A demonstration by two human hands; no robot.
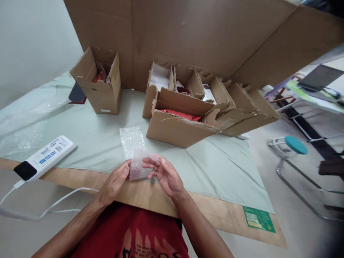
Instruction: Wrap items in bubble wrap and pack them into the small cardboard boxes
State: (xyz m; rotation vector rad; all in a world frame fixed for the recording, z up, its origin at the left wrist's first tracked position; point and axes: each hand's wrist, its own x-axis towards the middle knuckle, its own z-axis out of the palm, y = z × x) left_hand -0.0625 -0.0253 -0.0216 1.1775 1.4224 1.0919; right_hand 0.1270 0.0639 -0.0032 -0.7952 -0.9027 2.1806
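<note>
- The worktop (215, 172), covered by a pale cloth, crosses the middle of the frame.
- The front cardboard box (180, 130) stands at centre, above and to the right of the hands.
- The right hand (169, 177) is half open, its thumb and forefinger at the upper right corner of the held bubble wrap (137, 170); whether they pinch, I cannot tell.
- The left hand (115, 181) grips the left edge.
- The flat bubble-wrap sheet (131, 139) lies just above, nearer the left hand; its long axis runs up the frame, leaning slightly left.
- The held bubble wrap, between both hands, points its upper edge toward this sheet; it looks nearly square, long axis unclear.
</note>
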